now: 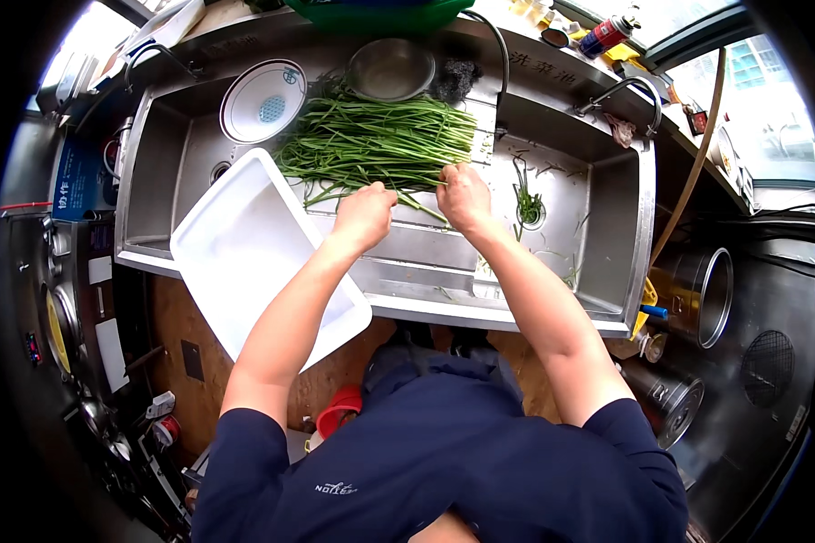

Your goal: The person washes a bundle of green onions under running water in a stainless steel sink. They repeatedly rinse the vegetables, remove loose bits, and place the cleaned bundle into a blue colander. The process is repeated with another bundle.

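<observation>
A thick pile of long green stalks, likely garlic chives (380, 136), lies across the ridged steel drainboard (414, 244) between two sink basins. My left hand (367, 214) is closed at the pile's near edge, its fingertips pinching a thin stalk. Just right of it, my right hand (466, 197) pinches a stalk by the pile's right end. A few loose stalks (424, 205) lie below and between the hands. Under my left forearm, a white plastic tub (244, 265) rests tilted over the sink's front edge, with nothing seen inside.
A white patterned bowl (255, 95) and a metal bowl (390, 71) sit behind the pile, beside a dark scouring-mesh clump (456, 78). Green scraps (528, 205) cover the drain of the right basin (570, 190). Curved faucets (642, 85) rise at the back. Steel pots (699, 292) stand at right.
</observation>
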A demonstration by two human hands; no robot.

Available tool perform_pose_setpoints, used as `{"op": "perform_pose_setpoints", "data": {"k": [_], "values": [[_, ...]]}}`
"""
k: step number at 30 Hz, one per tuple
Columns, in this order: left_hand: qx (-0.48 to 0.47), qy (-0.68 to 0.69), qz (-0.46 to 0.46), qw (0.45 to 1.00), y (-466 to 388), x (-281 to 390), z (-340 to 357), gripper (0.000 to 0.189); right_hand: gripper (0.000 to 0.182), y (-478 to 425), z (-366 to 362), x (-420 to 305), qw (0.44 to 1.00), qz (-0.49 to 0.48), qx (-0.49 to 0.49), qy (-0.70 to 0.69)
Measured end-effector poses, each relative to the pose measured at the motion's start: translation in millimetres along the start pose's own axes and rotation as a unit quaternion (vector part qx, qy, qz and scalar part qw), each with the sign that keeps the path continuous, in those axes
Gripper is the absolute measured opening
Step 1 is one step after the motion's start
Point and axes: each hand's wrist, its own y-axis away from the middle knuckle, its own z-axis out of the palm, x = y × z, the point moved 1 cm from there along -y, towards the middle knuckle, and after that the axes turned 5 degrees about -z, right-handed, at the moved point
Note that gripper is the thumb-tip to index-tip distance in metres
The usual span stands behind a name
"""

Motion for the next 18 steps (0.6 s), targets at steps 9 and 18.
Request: {"op": "perform_pose_setpoints", "data": {"k": [9,18], "values": [[0.029,-0.15,0.065,0.986,-32,-1,70,0.016,0.017,46,57,29,0.995,0.009,-0.092,0.028],[0.116,-0.084,0.158,0.977,-31,32,84,0.012,0.012,40,60,45,0.994,-0.013,-0.047,-0.099]]}}
